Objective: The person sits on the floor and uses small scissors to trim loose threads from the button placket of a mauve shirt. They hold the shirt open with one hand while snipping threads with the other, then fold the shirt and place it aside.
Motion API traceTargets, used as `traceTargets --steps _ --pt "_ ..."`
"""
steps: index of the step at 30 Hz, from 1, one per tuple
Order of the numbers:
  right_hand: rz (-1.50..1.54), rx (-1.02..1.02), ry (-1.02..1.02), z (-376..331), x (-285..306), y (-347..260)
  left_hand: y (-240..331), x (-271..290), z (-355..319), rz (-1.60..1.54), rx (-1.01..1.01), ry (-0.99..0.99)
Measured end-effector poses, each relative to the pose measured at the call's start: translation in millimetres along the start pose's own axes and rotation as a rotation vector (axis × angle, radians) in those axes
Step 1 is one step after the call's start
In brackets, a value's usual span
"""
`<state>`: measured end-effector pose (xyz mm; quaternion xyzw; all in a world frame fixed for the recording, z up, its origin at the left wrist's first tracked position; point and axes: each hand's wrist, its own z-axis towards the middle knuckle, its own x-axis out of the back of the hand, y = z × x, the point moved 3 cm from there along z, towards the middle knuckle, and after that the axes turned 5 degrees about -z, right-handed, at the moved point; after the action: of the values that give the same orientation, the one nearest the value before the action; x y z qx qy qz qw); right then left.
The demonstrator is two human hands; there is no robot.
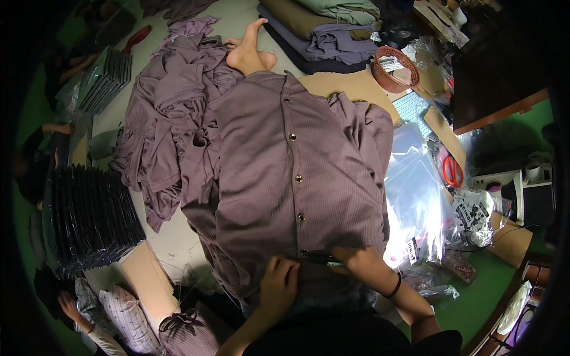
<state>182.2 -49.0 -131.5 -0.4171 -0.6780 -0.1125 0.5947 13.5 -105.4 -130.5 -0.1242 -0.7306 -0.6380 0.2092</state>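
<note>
A mauve-brown ribbed garment (255,172) with a row of shiny buttons down its front placket lies spread out in front of me. Bare feet (252,53) show beyond its far end. My left hand (279,285) is closed at the garment's near edge, thumb and fingers pinching the cloth beside the placket. To its right, my right hand (365,266) is curled over the same edge by the lowest button. Something thin and partly pale shows under its fingers, too hidden to name.
Crumpled mauve cloth (166,113) heaps at left, near a stack of black plastic-wrapped packs (92,216). Clear plastic bags (415,190), red-handled scissors (452,172) and a woven basket (386,80) lie at right. Folded fabrics (332,44) stand far back. Another person's hand (68,305) shows lower left.
</note>
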Motion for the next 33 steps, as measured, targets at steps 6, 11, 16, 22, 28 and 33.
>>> traceTargets --steps 6,11,16,22,28,33 --pt "-0.03 0.03 -0.037 6 2 -4 -7 2 0 -0.092 0.065 -0.078" --pt "0.021 0.022 0.004 4 7 -3 -10 2 -5 -0.141 0.185 -0.095" --pt "0.074 -0.002 0.036 5 6 -5 -9 8 -4 -0.238 0.23 -0.101" --pt "0.15 0.004 0.0 11 8 -8 -12 11 -7 -0.27 0.308 -0.088" --pt "0.18 -0.004 0.028 11 15 -9 -15 12 -6 -0.321 0.314 -0.059" --pt "0.145 0.015 0.024 17 9 -14 -12 13 -7 -0.278 0.261 -0.058"
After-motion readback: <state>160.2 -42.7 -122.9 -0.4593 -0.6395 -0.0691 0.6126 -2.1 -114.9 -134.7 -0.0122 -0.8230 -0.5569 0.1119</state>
